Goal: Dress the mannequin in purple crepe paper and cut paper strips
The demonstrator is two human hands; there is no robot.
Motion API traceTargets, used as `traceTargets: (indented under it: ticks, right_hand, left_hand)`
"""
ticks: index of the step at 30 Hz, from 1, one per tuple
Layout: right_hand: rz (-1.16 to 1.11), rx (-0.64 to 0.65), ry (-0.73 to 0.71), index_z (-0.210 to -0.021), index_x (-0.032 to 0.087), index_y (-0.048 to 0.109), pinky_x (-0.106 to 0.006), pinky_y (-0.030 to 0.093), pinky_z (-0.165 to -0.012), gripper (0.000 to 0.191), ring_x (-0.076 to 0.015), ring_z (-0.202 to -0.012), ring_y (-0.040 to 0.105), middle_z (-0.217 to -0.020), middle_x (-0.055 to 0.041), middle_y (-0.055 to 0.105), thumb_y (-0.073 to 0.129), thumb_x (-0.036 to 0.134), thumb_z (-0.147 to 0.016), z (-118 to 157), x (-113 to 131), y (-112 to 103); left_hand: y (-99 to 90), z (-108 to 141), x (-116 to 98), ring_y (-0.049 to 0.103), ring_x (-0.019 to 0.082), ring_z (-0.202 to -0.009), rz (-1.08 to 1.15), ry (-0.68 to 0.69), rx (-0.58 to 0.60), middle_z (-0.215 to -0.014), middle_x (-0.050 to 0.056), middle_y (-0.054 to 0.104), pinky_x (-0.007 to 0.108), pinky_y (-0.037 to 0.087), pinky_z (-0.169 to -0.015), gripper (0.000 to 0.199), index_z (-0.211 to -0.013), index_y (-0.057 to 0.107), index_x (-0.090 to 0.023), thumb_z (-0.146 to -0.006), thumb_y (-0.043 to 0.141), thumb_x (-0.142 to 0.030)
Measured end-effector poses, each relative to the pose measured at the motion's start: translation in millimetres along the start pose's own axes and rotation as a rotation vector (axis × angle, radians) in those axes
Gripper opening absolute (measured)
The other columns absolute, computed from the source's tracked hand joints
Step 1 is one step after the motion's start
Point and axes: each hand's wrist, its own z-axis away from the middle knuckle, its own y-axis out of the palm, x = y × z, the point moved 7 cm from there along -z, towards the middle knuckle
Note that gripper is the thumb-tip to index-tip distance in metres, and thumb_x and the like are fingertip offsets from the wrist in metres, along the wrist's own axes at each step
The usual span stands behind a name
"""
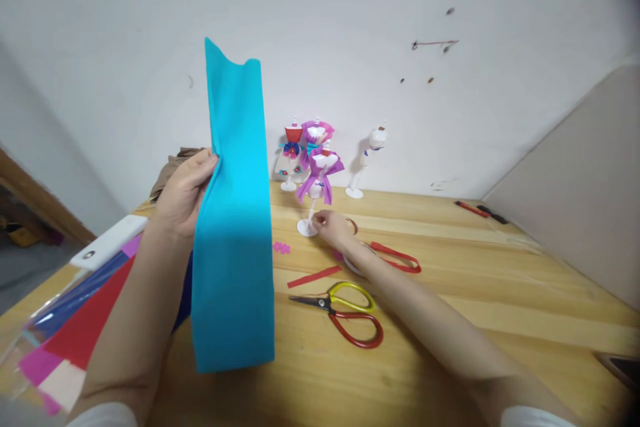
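My left hand (187,190) is closed on the left edge of a turquoise felt sheet (235,227), which hangs upright and folded over. Farther right, my right hand (330,227) pinches the thin stem of a small dress form (325,161) dressed in purple, just above its round white base (307,227). Below that hand lie a narrow red strip (314,277) and scissors (325,303) with one yellow and one red handle loop, their blades pointing left. A red ribbon loop (407,260) rests beside my right forearm.
Behind stand more small dress forms, one in red and white (293,153) and a bare white one (377,140) by the wall. Coloured sheets (90,307) and a white device (107,240) lie at the left. A pink cutout (281,248) and red and black pens (470,209) are on the table.
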Motion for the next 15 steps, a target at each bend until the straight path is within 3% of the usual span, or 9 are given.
traceTargets:
  ticks: [2,4,6,8,10,12,14,15]
  right_hand:
    - [-0.05,0.044,-0.008,-0.073,0.019,0.071,-0.029,0.041,-0.064,0.013,-0.0177,-0.067,0.058,-0.073,-0.0058,0.071,0.065,0.025,-0.084,20,10,-5]
    - [-0.17,0.15,-0.059,-0.084,0.02,0.077,-0.028,0.043,-0.061,0.027,-0.0159,-0.064,0.058,-0.082,-0.0056,0.075,0.066,0.044,-0.088,46,28,-9]
    - [-0.637,0.39,-0.181,-0.107,0.019,0.079,-0.028,0.041,-0.055,0.053,-0.0145,-0.061,0.057,-0.096,-0.0094,0.077,0.066,0.067,-0.09,80,58,-13]
    - [-0.971,0.532,-0.29,-0.111,0.018,0.077,-0.026,0.035,-0.049,0.068,-0.0127,-0.053,0.052,-0.076,-0.0039,0.069,0.068,0.08,-0.085,112,86,-30]
    - [-1.069,0.679,-0.384,-0.102,0.018,0.074,-0.023,0.031,-0.046,0.06,-0.0101,-0.048,0.049,-0.064,0.0025,0.061,0.08,0.073,-0.081,140,106,-46]
    - [-0.985,0.669,-0.33,-0.086,0.018,0.069,-0.021,0.032,-0.047,0.036,-0.007,-0.046,0.045,-0.06,0.0055,0.057,0.089,0.048,-0.084,150,103,-58]
    - [-0.829,0.604,-0.276,-0.068,0.018,0.063,-0.022,0.035,-0.05,0.039,-0.0076,-0.047,0.043,-0.052,0.0053,0.051,0.084,0.042,-0.091,149,87,-69]
    - [-0.737,0.629,-0.312,-0.063,0.018,0.063,-0.025,0.043,-0.055,0.042,-0.011,-0.052,0.052,-0.055,0.0016,0.057,0.085,0.042,-0.09,148,80,-73]
  left_hand:
    - [8.5,8,-3,0.07,0.017,-0.066,0.032,0.037,0.018,-0.084,0.005,0.08,0.027,0.061,-0.062,0.015,-0.099,0.079,-0.018,-0.094,0.076,-0.033]
    - [23.7,20,-8,0.066,0.014,-0.061,0.007,0.115,0.051,-0.078,0.002,0.077,0.023,0.056,-0.057,0.017,-0.088,0.079,-0.02,-0.085,0.085,-0.035]
    - [43.8,36,-9,0.061,0.013,-0.057,-0.125,0.191,0.086,-0.071,-0.001,0.072,0.023,0.049,-0.052,0.015,-0.081,0.076,-0.022,-0.086,0.083,-0.034]
    - [72.0,57,-11,0.05,0.011,-0.05,-0.371,0.324,0.195,-0.061,-0.004,0.059,0.023,0.039,-0.047,0.02,-0.072,0.069,-0.022,-0.09,0.077,-0.027]
    - [98.3,79,-8,0.046,0.01,-0.05,-0.58,0.455,0.308,-0.058,-0.005,0.052,0.023,0.035,-0.047,0.024,-0.071,0.062,-0.021,-0.093,0.07,-0.02]
    - [116.7,98,-3,0.048,0.009,-0.052,-0.665,0.567,0.397,-0.059,-0.006,0.053,0.023,0.036,-0.05,0.025,-0.072,0.058,-0.021,-0.096,0.064,-0.015]
    - [129.6,111,6,0.056,0.01,-0.058,-0.612,0.602,0.539,-0.069,-0.004,0.065,0.023,0.043,-0.055,0.016,-0.085,0.063,-0.021,-0.1,0.062,-0.017]
    - [133.2,114,12,0.06,0.01,-0.062,-0.56,0.581,0.598,-0.075,-0.002,0.07,0.023,0.047,-0.059,0.012,-0.092,0.066,-0.02,-0.102,0.061,-0.02]
